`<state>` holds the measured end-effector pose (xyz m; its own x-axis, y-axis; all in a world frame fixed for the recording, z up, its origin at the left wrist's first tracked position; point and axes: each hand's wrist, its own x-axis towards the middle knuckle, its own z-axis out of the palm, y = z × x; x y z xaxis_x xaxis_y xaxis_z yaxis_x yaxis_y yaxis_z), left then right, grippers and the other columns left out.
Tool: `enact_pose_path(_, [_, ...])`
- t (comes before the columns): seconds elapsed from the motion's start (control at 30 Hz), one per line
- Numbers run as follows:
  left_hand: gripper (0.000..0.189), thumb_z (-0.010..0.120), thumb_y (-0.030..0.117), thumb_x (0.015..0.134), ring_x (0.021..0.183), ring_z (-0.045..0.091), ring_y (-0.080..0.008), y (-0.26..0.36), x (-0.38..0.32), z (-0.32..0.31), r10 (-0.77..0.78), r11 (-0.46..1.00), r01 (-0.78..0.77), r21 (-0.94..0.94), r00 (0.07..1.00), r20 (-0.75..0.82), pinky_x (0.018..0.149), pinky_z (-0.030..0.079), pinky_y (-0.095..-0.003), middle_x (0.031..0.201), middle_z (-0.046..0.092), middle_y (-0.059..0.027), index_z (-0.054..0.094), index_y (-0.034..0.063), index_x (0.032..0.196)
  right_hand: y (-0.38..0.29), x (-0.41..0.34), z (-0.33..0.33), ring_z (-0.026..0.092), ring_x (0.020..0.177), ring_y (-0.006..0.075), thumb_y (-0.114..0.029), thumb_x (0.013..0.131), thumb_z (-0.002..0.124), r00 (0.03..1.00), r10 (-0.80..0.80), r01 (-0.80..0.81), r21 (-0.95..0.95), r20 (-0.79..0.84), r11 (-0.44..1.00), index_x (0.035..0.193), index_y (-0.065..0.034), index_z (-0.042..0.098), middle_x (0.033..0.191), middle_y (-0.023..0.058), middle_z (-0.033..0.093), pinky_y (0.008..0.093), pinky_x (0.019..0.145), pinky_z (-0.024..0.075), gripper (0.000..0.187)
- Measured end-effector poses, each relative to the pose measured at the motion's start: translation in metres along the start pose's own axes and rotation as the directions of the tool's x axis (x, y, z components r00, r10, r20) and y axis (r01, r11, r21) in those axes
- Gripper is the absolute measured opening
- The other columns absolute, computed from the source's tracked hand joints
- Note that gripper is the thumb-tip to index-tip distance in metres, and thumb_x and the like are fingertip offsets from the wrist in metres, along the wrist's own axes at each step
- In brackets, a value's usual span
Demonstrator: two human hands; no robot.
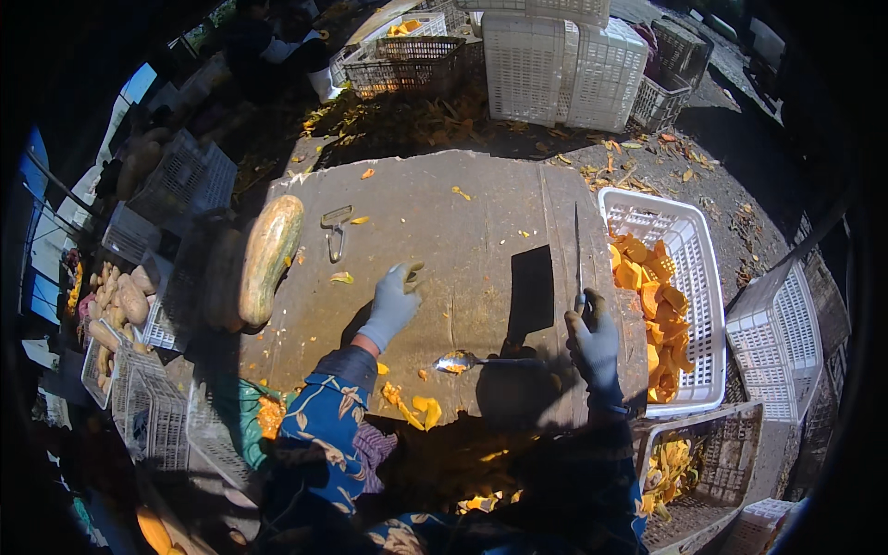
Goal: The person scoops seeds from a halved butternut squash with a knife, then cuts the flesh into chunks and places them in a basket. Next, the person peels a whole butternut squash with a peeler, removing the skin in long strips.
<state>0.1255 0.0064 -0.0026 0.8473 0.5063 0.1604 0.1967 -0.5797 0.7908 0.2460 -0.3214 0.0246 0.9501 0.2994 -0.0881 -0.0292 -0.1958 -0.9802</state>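
Note:
My right hand (595,340), in a grey work glove, grips the handle of a large knife (578,253) near the board's right side; the blade is seen nearly edge-on, pointing away from me. Its broad dark shadow falls on the wooden board (430,208). My left hand (397,302), gloved too, is over the middle of the board with its fingers loosely curled and nothing seen in them. A whole long squash (271,260) lies at the board's left edge, with a metal peeler (336,232) to its right. Between my forearms rests a metal spoon (458,361) with orange pulp in its bowl.
At right, a white plastic basket (709,277) holds orange squash pieces; below it, a crate (753,444) holds peelings. A green bag (250,423) with pulp is at lower left. Stacked white crates (531,69) stand beyond the board. A person (277,52) sits at upper left.

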Motion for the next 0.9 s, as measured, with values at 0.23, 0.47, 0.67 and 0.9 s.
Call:
enact_pose_path(0.23, [0.046,0.069,0.008,0.075,0.102,0.059,-0.0282,-0.078,-0.026,-0.133,-0.157,0.886,0.338,0.319,0.863,-0.481,0.086,0.048,-0.0342,0.113,0.059,-0.0180,0.055,-0.0001,0.118,-0.002,0.003,0.013,0.059,0.107,0.0362,-0.007,0.083,0.061,0.970,-0.237,0.234,-0.418,0.044,0.878,0.130,-0.0033,0.044,0.111,0.0239,0.061,0.0389,0.087,0.0472,0.050])
enact_pose_path(0.47, [0.057,0.071,0.017,0.070,0.106,0.054,-0.0379,-0.121,-0.035,-0.218,-0.174,0.751,0.522,0.404,0.748,-0.641,0.090,0.044,-0.0410,0.112,0.057,-0.0214,0.050,0.0026,0.122,-0.004,0.007,0.029,0.061,0.095,0.0380,-0.008,0.082,0.059,0.984,-0.144,0.174,-0.694,0.102,0.699,0.128,-0.0025,0.048,0.106,0.0238,0.061,0.0408,0.079,0.0490,0.047])
enact_pose_path(0.67, [0.056,0.069,0.021,0.073,0.114,0.051,-0.0353,-0.113,-0.001,-0.179,-0.178,0.708,0.361,0.607,0.923,-0.342,0.092,0.044,-0.0418,0.128,0.050,-0.0191,0.050,0.0056,0.124,0.028,0.008,0.042,0.059,0.076,0.0407,-0.010,0.082,0.058,0.905,-0.391,0.380,-0.739,0.171,0.556,0.127,-0.0024,0.048,0.093,0.0249,0.058,0.0449,0.062,0.0465,0.046])
enact_pose_path(0.9, [0.050,0.070,0.020,0.073,0.112,0.051,-0.0372,-0.125,0.030,-0.107,-0.126,0.822,0.222,0.525,0.969,-0.212,0.092,0.044,-0.0415,0.126,0.050,-0.0194,0.055,0.0067,0.120,0.017,0.004,0.047,0.060,0.078,0.0413,-0.012,0.083,0.057,0.969,-0.202,0.231,-0.826,0.145,0.514,0.131,-0.0082,0.045,0.099,0.0252,0.057,0.0479,0.062,0.0471,0.050])
